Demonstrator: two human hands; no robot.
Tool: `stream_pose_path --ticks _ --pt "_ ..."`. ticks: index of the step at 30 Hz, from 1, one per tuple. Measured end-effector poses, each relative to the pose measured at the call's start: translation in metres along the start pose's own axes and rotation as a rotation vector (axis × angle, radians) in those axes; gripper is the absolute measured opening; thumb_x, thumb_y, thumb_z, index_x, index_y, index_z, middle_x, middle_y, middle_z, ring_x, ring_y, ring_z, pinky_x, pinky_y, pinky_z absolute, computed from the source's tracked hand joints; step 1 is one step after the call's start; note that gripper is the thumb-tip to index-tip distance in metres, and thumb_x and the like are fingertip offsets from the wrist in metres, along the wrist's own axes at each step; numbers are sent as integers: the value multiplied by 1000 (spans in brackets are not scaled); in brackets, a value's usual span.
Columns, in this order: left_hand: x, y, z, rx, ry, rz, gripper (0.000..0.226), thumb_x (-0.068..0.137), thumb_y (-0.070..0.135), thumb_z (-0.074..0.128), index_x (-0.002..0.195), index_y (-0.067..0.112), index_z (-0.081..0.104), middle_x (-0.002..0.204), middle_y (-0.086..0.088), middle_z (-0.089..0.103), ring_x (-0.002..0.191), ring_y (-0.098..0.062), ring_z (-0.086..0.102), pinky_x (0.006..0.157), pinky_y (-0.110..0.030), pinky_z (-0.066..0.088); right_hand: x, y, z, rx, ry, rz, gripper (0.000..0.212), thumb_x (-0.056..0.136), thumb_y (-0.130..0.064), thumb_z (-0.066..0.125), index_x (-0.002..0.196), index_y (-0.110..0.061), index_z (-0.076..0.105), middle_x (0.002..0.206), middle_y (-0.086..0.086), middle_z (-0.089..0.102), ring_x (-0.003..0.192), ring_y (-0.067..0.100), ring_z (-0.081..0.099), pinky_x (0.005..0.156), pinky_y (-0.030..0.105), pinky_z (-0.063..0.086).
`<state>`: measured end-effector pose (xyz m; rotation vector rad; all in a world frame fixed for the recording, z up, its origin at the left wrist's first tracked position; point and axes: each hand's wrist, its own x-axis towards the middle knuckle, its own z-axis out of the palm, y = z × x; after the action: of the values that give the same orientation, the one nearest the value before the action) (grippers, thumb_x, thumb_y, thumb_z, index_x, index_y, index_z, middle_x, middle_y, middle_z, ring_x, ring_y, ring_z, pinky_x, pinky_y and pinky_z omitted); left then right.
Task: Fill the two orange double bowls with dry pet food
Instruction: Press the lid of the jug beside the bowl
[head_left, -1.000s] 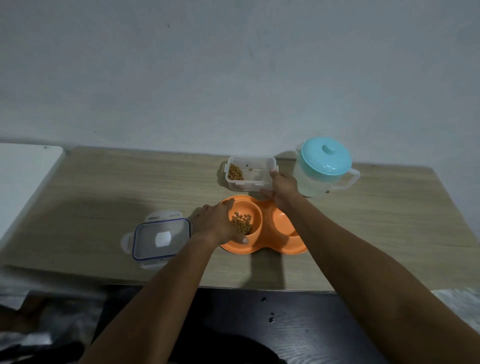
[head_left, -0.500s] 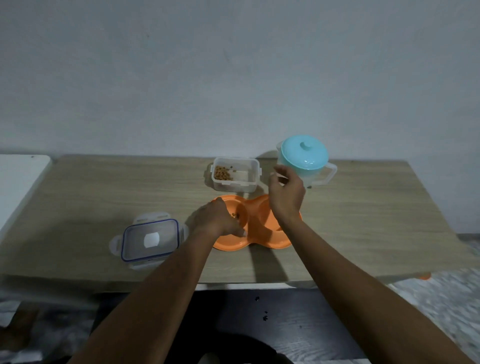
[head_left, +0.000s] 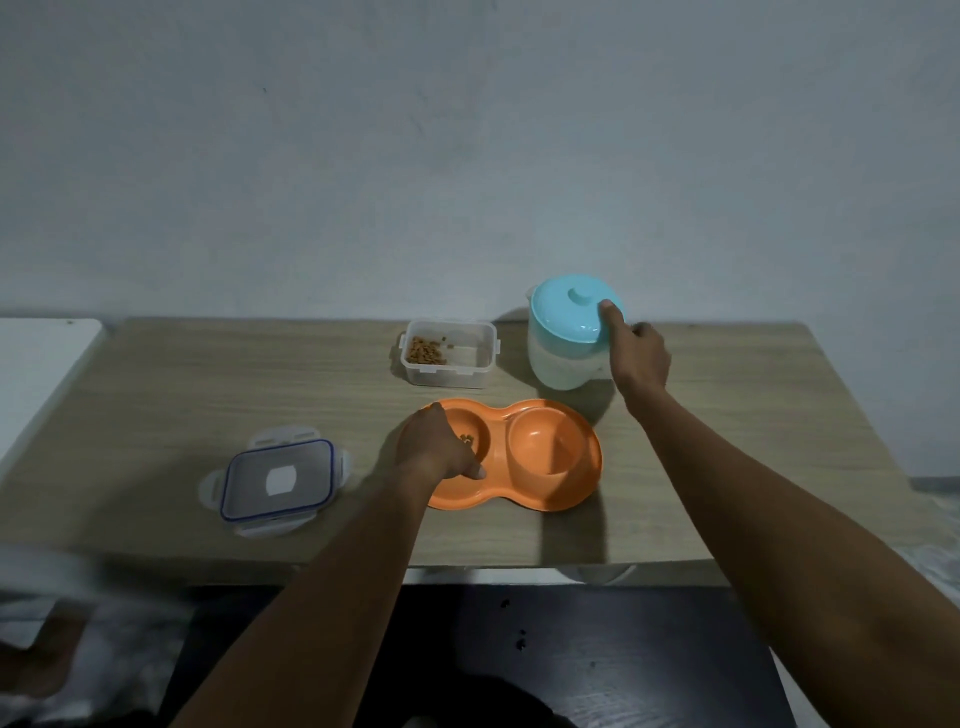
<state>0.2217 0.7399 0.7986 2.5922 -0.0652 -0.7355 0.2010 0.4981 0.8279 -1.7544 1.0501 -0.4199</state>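
An orange double bowl (head_left: 550, 457) lies near the table's front edge. My left hand (head_left: 434, 447) grips its left rim and covers most of the left cup, where a few brown kibbles (head_left: 466, 439) show. The right cup holds nothing. Behind it stands a clear plastic box (head_left: 451, 353) with some dry pet food (head_left: 426, 351) in its left half. At the back right stands a white jug with a turquoise lid (head_left: 569, 332). My right hand (head_left: 636, 353) grips the jug at its right side, thumb on the lid's edge.
The box's clear lid with a blue seal (head_left: 278, 480) lies flat at the front left of the wooden table (head_left: 208, 395). A white surface (head_left: 36, 364) adjoins the table's left end. A wall rises right behind the table.
My right hand has left the double bowl and moved back and right onto the jug. My left hand stays on the bowl's left rim. The view has shifted a little.
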Motion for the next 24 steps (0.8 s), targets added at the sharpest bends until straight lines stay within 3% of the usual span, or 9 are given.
stream_pose_path --ticks 2,6,9,12,14,18,21,24 --pt "0 1 2 -13 7 -8 115 53 32 96 148 11 35 148 -10 47 134 -32 47 99 -41 45 2 2 -2 110 -79 48 48 85 -67 62 89 -19 62 107 7 67 98 25 63 88 44 53" --pt "1 1 5 -40 14 -22 123 52 30 96 153 11 27 154 -10 38 140 -32 41 107 -44 43 -2 3 -1 293 -101 134 48 80 -60 74 98 -17 63 109 7 68 97 22 63 70 30 49" --pt "2 0 7 -45 3 -16 132 53 30 96 157 12 16 162 -9 24 147 -30 30 114 -45 36 -7 5 2 370 -55 134 36 81 -53 77 80 -21 61 94 3 66 89 19 62 66 30 49" --pt "3 -3 10 -41 2 -1 133 58 29 95 159 13 9 166 -9 9 151 -29 20 118 -44 29 -10 8 -3 400 -7 141 36 81 -46 80 73 -17 60 78 -2 58 78 15 55 70 32 46" --pt "4 -4 11 -31 -3 13 132 61 28 93 159 13 6 167 -9 1 152 -29 14 120 -44 25 -11 10 -10 390 -15 127 37 81 -44 81 77 -11 64 76 -1 57 79 16 53 73 34 44" --pt "6 -5 13 -9 -3 17 130 64 29 92 159 14 4 167 -11 -5 153 -32 7 122 -45 21 -17 13 -30 402 -20 79 63 78 -45 82 98 12 67 82 7 57 79 17 50 71 36 41" --pt "7 -5 14 1 2 24 129 65 29 91 159 14 4 166 -12 -7 153 -33 7 122 -47 21 -27 10 -44 397 -8 59 48 77 -46 82 80 -3 63 71 5 45 69 16 40 67 38 34" --pt "7 -8 17 -14 22 42 129 64 30 92 159 14 6 166 -12 -6 153 -33 6 121 -47 22 -39 11 -58 412 8 41 48 73 -48 82 71 -10 53 67 3 36 65 16 32 65 38 30"
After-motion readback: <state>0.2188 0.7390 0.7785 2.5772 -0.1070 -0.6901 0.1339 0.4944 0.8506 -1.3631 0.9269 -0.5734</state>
